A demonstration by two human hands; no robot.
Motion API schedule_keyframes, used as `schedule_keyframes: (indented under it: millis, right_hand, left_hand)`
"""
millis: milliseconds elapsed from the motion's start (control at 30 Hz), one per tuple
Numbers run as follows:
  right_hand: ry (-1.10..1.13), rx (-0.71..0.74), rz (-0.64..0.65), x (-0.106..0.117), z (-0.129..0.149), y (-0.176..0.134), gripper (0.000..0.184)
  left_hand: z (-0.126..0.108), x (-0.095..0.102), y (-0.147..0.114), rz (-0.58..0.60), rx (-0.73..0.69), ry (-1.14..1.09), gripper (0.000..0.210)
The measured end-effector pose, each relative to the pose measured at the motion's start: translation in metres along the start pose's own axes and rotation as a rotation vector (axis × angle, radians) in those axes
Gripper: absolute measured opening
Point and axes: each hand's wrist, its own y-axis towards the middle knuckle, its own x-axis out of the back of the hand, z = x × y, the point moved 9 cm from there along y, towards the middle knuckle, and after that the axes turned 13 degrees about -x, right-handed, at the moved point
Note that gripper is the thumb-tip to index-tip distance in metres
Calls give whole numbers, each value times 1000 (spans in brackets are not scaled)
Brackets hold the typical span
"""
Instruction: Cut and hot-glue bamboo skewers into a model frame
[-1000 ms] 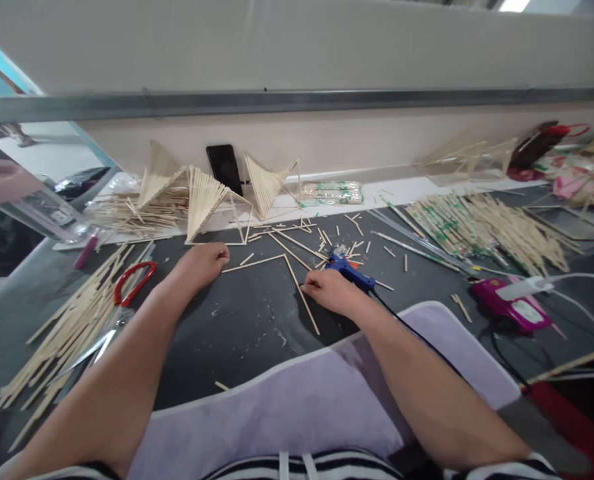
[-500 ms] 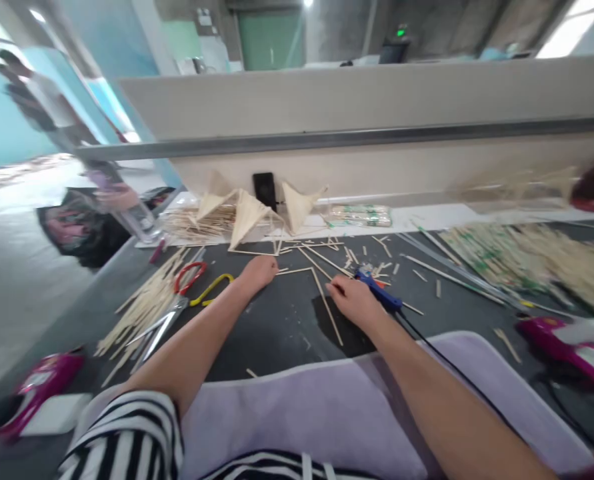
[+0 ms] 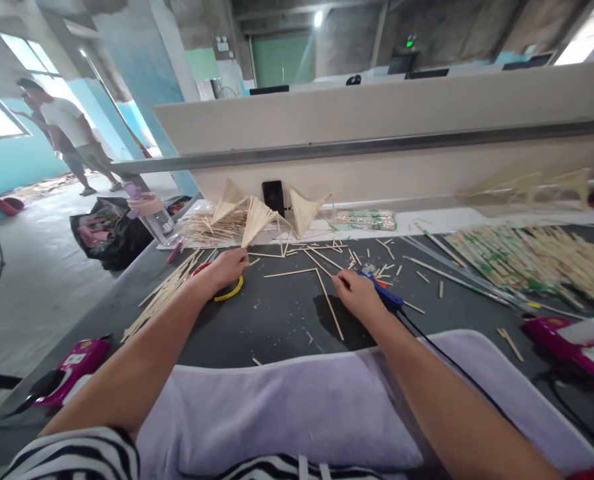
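Your left hand [image 3: 231, 268] is by the foot of a fanned stick model [image 3: 257, 219], next to a yellow handle loop [image 3: 231, 295]; your right hand [image 3: 359, 293], fingers [image 3: 341, 280] curled, is beside the blue glue gun [image 3: 389, 297] and near two thin sticks [image 3: 329, 305] forming an angle on the dark counter [image 3: 277, 327], a lilac cloth [image 3: 287, 413] before you

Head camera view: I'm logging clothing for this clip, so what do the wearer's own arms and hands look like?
The left arm has a black-and-white striped sleeve and a bare forearm. The right arm is bare as far as the frame shows. The left hand and right hand are ungloved, with no watch visible.
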Motion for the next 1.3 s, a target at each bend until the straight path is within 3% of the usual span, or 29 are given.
schedule_keyframes:
  millis: [100,267,400,633,1067,1167,1300]
  right_hand:
    - [43,14,-31,1,1,-1,29]
    - [108,35,-78,5,1,-3,29]
    - [116,22,-99,6,-3,-1,29]
    - [160,8,-152,13,-5,-1,30]
    - [387,-121,-249,27,-26,2,31]
    - [433,-135,-236,26,-28,2,30]
    - [443,-160,-218,22,-31,5,30]
  left_hand:
    - [-7,-10,-27,53,-12,-18,13]
    - [-38,-43,-58,197,-129,-103,7]
    - [-50,-48,-79,244,-151,-145,9]
    - [-34,-46,-113,268,-78,-139,11]
    - [32,-45,-158,202,114,-164,18]
    - [27,-45,-154,192,101,-185,20]
    - [0,-48,-129,208,15,-205,22]
